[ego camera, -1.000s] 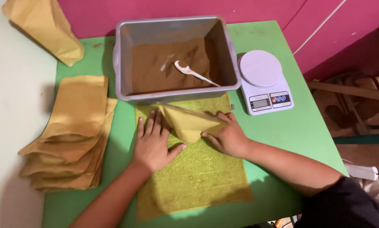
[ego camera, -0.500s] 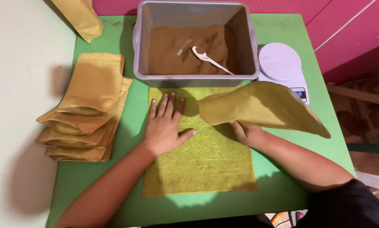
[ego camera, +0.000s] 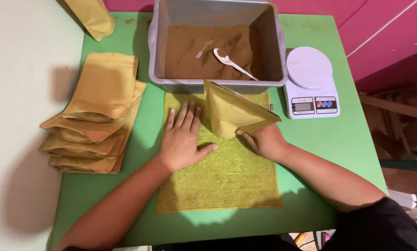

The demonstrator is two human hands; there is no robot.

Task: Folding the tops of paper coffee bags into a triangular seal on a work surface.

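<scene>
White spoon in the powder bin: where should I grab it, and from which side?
Probably grip the white spoon by its slim handle, near the end pointing toward the bin's right-front corner. Come from above with the right hand's fingers: the handle lies exposed on the brown powder, while the bowl end sits in it and the grey walls block a sideways approach.

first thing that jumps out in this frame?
The grey tub of brown powder at the top of the green table, with a white spoon lying in it. In front of it, the right hand holds a tan pouch tilted over a yellow-green towel, while the left hand lies flat on the towel. A stack of matching pouches sits at the left, a white scale at the right.
</scene>
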